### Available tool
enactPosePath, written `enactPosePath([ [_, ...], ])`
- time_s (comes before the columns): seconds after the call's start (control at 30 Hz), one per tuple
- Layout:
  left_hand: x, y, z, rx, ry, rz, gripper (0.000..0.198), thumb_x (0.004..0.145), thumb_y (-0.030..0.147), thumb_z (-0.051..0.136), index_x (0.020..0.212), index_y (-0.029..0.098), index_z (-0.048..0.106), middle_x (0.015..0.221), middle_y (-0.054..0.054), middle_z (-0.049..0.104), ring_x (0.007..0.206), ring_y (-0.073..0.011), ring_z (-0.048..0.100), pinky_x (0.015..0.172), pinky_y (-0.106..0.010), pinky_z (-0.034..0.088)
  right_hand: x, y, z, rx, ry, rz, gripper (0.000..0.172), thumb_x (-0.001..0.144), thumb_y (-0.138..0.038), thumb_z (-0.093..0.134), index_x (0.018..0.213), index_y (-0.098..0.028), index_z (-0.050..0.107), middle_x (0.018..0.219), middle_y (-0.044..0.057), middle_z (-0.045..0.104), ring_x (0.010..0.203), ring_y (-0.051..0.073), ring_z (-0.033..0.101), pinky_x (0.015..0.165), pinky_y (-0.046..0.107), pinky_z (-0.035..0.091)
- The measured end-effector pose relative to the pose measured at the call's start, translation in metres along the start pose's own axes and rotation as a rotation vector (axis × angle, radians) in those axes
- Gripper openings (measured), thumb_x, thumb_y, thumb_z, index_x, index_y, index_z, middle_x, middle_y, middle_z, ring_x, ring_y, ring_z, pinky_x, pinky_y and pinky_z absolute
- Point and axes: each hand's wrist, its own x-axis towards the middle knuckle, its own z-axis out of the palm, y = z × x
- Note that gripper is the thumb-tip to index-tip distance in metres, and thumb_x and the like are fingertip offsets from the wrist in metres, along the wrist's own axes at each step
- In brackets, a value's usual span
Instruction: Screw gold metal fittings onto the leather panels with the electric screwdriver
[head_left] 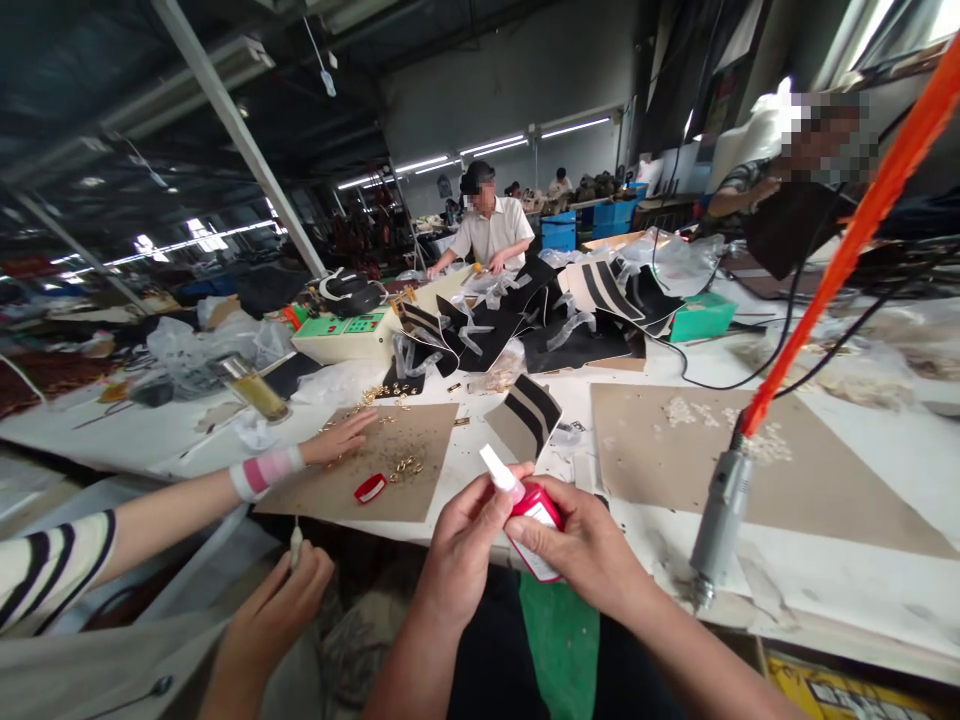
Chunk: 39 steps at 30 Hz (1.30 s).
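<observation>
A small red bottle [541,512] with a white label and a white pointed nozzle [496,468] is held tilted at the table's front edge. My right hand [589,540] wraps round the bottle's body. With thumb and fingers closed, my left hand [469,530] grips the pinkish collar below the nozzle. Behind my hands lies a striped black and beige piece [529,415]. A red oval object [370,488] and several gold metal pieces [405,467] lie on the brown board [431,440] to the left.
At left, a co-worker's hand [337,437] reaches over the board; their other hand [281,600] holds a thin pale tool. A grey hand tool [721,520] hangs from an orange cord at right. Striped pieces [600,290] pile up behind. Another brown board [675,470] bears small white bits.
</observation>
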Motion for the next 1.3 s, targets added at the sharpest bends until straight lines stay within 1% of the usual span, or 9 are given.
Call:
enactPosePath([
  [0.17, 0.001, -0.001, 0.003, -0.02, 0.042, 0.005, 0.043, 0.098, 0.042, 0.073, 0.134, 0.019, 0.075, 0.138, -0.014, 0.074, 0.127, -0.0333, 0.068, 0.105, -0.039, 0.055, -0.001, -0.003, 0.001, 0.017, 0.015, -0.004, 0.034, 0.087, -0.049, 0.084, 0.102, -0.02, 0.072, 0.084, -0.002, 0.064, 0.075, 0.015, 0.051, 0.068, 0.026, 0.041],
  [0.33, -0.001, 0.002, 0.007, 0.007, 0.074, 0.015, 0.04, 0.094, 0.043, 0.077, 0.125, 0.018, 0.079, 0.137, -0.013, 0.075, 0.129, -0.0345, 0.067, 0.105, -0.038, 0.056, -0.003, -0.004, -0.001, 0.007, 0.012, -0.018, 0.038, 0.087, -0.053, 0.082, 0.102, -0.02, 0.072, 0.083, -0.001, 0.063, 0.074, 0.016, 0.051, 0.067, 0.026, 0.041],
  [0.5, -0.003, 0.003, 0.009, 0.007, 0.078, 0.024, 0.043, 0.095, 0.043, 0.076, 0.132, 0.021, 0.076, 0.138, -0.012, 0.074, 0.129, -0.033, 0.067, 0.106, -0.037, 0.055, -0.004, -0.009, 0.0, -0.011, 0.017, -0.032, 0.038, 0.088, -0.056, 0.081, 0.098, -0.021, 0.07, 0.084, -0.001, 0.062, 0.073, 0.016, 0.05, 0.066, 0.027, 0.041],
  [0.7, -0.001, 0.009, 0.01, -0.05, 0.072, 0.052, 0.046, 0.101, 0.053, 0.063, 0.131, 0.021, 0.077, 0.141, -0.013, 0.073, 0.134, -0.034, 0.063, 0.111, -0.041, 0.051, -0.008, -0.012, -0.004, 0.136, -0.118, 0.031, 0.04, 0.091, -0.057, 0.077, 0.101, -0.019, 0.068, 0.077, -0.002, 0.055, 0.067, 0.013, 0.045, 0.061, 0.025, 0.037],
  [0.87, 0.0, 0.021, 0.01, 0.006, 0.022, 0.052, 0.043, 0.101, 0.051, 0.064, 0.128, 0.02, 0.078, 0.143, -0.014, 0.071, 0.132, -0.0357, 0.063, 0.11, -0.043, 0.05, -0.01, -0.01, -0.005, 0.195, -0.16, 0.072, 0.043, 0.09, -0.059, 0.078, 0.099, -0.019, 0.065, 0.075, -0.003, 0.053, 0.065, 0.012, 0.044, 0.059, 0.025, 0.034],
  [1.0, 0.001, 0.021, 0.013, -0.049, 0.068, 0.067, 0.037, 0.097, 0.049, 0.071, 0.117, 0.02, 0.082, 0.129, -0.014, 0.078, 0.122, -0.0341, 0.069, 0.105, -0.044, 0.052, -0.009, -0.009, -0.004, 0.173, -0.141, 0.058, 0.045, 0.089, -0.061, 0.078, 0.1, -0.019, 0.067, 0.076, -0.003, 0.051, 0.066, 0.012, 0.041, 0.06, 0.025, 0.034],
  [1.2, 0.004, 0.014, 0.023, -0.123, 0.254, 0.093, 0.033, 0.079, 0.049, 0.09, 0.096, 0.021, 0.081, 0.102, -0.006, 0.081, 0.099, -0.0229, 0.072, 0.091, -0.032, 0.055, -0.012, -0.003, -0.003, 0.027, -0.063, 0.013, 0.04, 0.089, -0.056, 0.08, 0.106, -0.021, 0.07, 0.084, -0.001, 0.06, 0.074, 0.016, 0.049, 0.066, 0.026, 0.04],
  [1.27, 0.005, 0.015, 0.026, -0.142, 0.277, 0.11, 0.032, 0.075, 0.045, 0.094, 0.09, 0.021, 0.079, 0.096, -0.003, 0.079, 0.095, -0.0202, 0.072, 0.088, -0.03, 0.055, -0.013, -0.001, -0.003, 0.015, -0.062, 0.011, 0.04, 0.089, -0.056, 0.08, 0.105, -0.021, 0.071, 0.085, -0.001, 0.06, 0.074, 0.016, 0.05, 0.065, 0.027, 0.04],
  [1.3, 0.005, 0.017, 0.028, -0.145, 0.266, 0.122, 0.034, 0.075, 0.046, 0.094, 0.093, 0.022, 0.078, 0.099, -0.004, 0.079, 0.098, -0.0212, 0.072, 0.09, -0.031, 0.055, -0.013, -0.001, -0.003, 0.016, -0.062, 0.012, 0.039, 0.089, -0.056, 0.08, 0.104, -0.021, 0.071, 0.084, 0.0, 0.06, 0.073, 0.016, 0.05, 0.065, 0.027, 0.04],
])
